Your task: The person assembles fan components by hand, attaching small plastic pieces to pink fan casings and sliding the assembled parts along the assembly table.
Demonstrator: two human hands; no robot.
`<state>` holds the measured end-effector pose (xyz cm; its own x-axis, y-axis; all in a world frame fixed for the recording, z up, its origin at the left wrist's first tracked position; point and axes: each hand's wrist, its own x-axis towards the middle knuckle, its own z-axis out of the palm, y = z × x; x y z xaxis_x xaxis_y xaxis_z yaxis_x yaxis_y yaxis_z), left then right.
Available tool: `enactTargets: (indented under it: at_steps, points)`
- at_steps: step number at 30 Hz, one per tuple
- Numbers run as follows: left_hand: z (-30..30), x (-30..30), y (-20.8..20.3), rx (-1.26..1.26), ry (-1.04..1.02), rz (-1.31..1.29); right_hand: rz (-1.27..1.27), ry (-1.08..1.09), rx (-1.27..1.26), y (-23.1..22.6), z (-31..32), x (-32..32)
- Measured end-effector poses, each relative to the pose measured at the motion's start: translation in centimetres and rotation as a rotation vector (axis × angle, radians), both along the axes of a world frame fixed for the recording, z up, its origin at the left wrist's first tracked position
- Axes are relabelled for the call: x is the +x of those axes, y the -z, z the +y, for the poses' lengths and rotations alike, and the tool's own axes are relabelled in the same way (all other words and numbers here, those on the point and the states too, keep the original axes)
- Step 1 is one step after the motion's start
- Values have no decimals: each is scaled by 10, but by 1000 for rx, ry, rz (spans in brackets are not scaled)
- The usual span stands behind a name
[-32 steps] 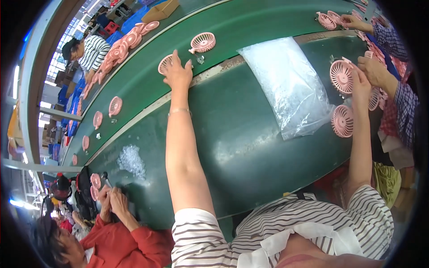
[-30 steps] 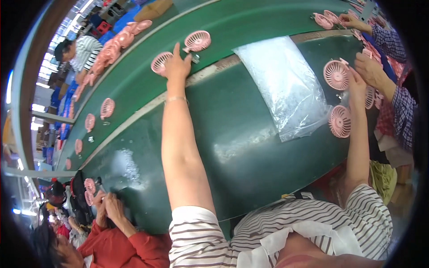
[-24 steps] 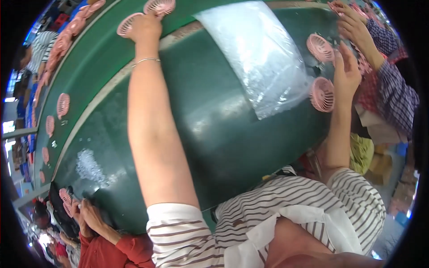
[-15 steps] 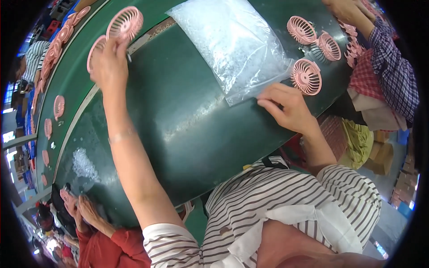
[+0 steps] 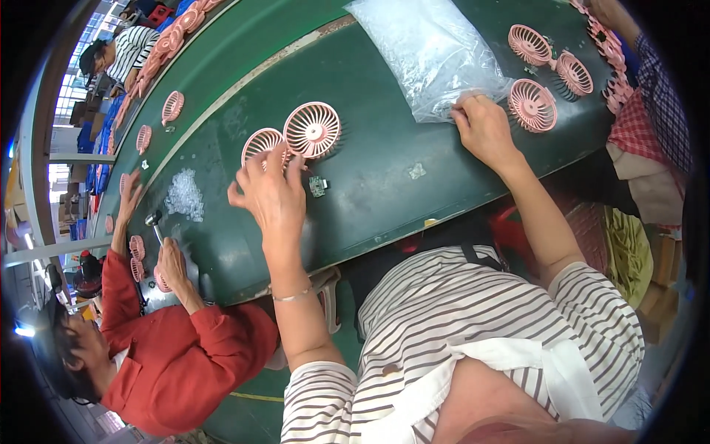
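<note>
Two joined pink fan grilles, the left one (image 5: 260, 145) and the right one (image 5: 314, 131), lie on the green work surface. My left hand (image 5: 272, 203) is over their near edge, fingers spread, the tips touching or just above the left grille. Beside it lies a small green circuit board (image 5: 318, 186), close to the right grille. A clear plastic bag (image 5: 429, 59) full of small translucent pieces lies at the far middle. My right hand (image 5: 484, 132) is at its near corner, fingers curled on the plastic; the fingertips are partly hidden.
Several pink fan grilles (image 5: 532, 106) lie right of the bag. A pile of small clear pieces (image 5: 184, 195) is at left. There a co-worker in red (image 5: 185, 355) holds a screwdriver-like tool (image 5: 155, 222). A conveyor belt (image 5: 244, 55) with pink grilles runs beyond; another person's checked sleeve (image 5: 665, 96) is at right.
My left hand has brought the two pink grilles from the belt down onto the work surface and loosened its fingers. My right hand has moved onto the bag's corner. The view has shifted left.
</note>
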<state>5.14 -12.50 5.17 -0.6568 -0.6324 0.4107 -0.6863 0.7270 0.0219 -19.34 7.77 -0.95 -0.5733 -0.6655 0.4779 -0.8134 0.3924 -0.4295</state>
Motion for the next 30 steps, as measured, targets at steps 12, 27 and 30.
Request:
enactTargets:
  at_steps: [12,27,30]
  points:
    - [-36,-95,14,99,832,134,-5,34,-46,-2,-4,14]
    - [55,-27,34,403,265,368,-92,35,-148,-1,11,6]
    - [52,-30,37,625,204,515,-45,41,-138,-7,18,4]
